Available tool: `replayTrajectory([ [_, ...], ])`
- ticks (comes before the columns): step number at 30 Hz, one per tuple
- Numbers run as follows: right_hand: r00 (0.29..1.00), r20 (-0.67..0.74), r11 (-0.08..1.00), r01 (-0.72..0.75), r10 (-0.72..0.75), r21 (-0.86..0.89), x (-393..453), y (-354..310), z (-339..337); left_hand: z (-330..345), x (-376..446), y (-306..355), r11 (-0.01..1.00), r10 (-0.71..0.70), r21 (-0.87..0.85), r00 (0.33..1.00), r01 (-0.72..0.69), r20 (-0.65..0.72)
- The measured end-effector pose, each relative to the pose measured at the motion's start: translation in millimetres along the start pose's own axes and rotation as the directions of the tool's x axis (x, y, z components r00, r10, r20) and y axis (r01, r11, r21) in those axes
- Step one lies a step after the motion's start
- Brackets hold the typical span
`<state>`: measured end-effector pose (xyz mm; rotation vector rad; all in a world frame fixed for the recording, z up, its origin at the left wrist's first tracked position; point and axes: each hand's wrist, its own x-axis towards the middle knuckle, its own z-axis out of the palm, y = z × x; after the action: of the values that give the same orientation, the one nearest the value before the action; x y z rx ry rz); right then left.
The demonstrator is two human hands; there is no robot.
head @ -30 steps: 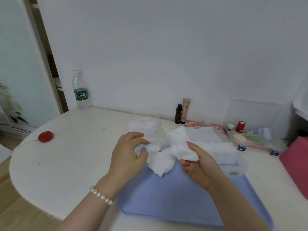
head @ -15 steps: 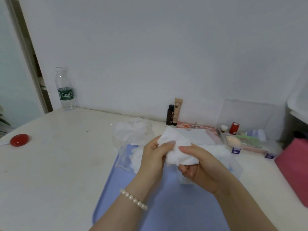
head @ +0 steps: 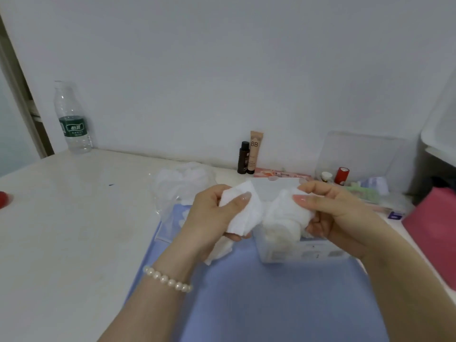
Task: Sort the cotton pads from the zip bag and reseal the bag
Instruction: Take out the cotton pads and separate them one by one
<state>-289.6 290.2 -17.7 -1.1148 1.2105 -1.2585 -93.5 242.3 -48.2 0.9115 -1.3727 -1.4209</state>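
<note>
My left hand (head: 209, 215) grips a small stack of white cotton pads (head: 243, 212), thumb pressed across the top one. My right hand (head: 333, 213) holds a thicker bunch of cotton pads (head: 281, 213) just above an open clear plastic box (head: 296, 250) that has pads inside. The box stands on a blue tray (head: 259, 297). The clear zip bag (head: 182, 183), still holding white pads, lies behind my left hand at the tray's far left corner. A loose pad (head: 219, 251) lies on the tray under my left hand.
A water bottle (head: 72, 119) stands at the back left. A dark small bottle (head: 243, 157) and a BB cream tube (head: 255, 151) stand by the wall. An open clear organiser (head: 357, 178) with cosmetics sits at the right, beside a pink object (head: 434, 230). A red item (head: 3, 199) lies at the left edge.
The one bunch both hands held together is now split: each hand holds its own share, and they have drawn apart over the box. The camera has swung right.
</note>
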Motion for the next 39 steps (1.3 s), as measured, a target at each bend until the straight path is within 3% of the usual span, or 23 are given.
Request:
replayTrajectory([
  [3, 1.0, -0.002, 1.0, 0.02, -0.02, -0.024, -6.4, 0.6, -1.9, -10.9, -3.2, 1.1, 0.971, -0.119, 0.231, 0.965, 0.064, 0.232],
  [5, 0.999, 0.042, 0.995, 0.0, 0.004, -0.095, -11.7, 3.8, 0.2, -17.2, -2.3, 1.0, 0.946, -0.147, 0.322, 0.942, 0.045, 0.302],
  [12, 0.947, 0.281, 0.936, -0.048, 0.153, -0.347, -22.2, 10.6, 6.7, -19.6, -7.2, 2.8, 0.828, -0.285, 0.557, 0.902, 0.062, 0.323],
  [16, 0.917, 0.338, 0.899, -0.048, 0.213, -0.435, -24.3, 11.6, 6.2, -20.3, -8.1, -2.7, 0.794, -0.325, 0.606, 0.872, 0.041, 0.367],
  [25, 0.894, 0.242, 0.626, -0.053, 0.376, -0.778, -17.8, 22.2, 20.7, -22.2, -6.4, -5.3, 0.801, -0.294, 0.598, 0.883, 0.018, 0.367],
  [29, 0.928, 0.115, 0.474, -0.072, 0.354, -0.878, -18.2, 25.9, 29.2, -27.7, -5.5, -5.1, 0.804, -0.302, 0.594, 0.874, 0.02, 0.381],
  [31, 0.96, 0.049, 0.423, -0.076, 0.276, -0.903, -20.1, 21.0, 29.7, -25.2, -5.6, -6.7, 0.8, -0.309, 0.6, 0.869, 0.018, 0.387],
  [33, 0.992, 0.032, 0.462, -0.028, 0.121, -0.887, -21.2, 12.6, 28.8, -22.3, -5.5, -7.0, 0.803, -0.294, 0.596, 0.875, 0.008, 0.384],
  [35, 0.999, 0.048, 0.588, 0.033, 0.01, -0.808, -22.0, 6.4, 31.1, -20.9, -6.4, -5.4, 0.813, -0.284, 0.583, 0.872, -0.001, 0.398],
  [37, 0.997, 0.069, 0.671, 0.061, -0.015, -0.738, -22.1, 7.0, 36.5, -20.8, -7.1, -4.8, 0.823, -0.283, 0.568, 0.865, -0.003, 0.414],
  [39, 0.998, 0.065, 0.672, 0.058, -0.015, -0.738, -19.4, 13.6, 40.2, -21.0, -7.4, -5.4, 0.84, -0.275, 0.543, 0.861, -0.001, 0.428],
])
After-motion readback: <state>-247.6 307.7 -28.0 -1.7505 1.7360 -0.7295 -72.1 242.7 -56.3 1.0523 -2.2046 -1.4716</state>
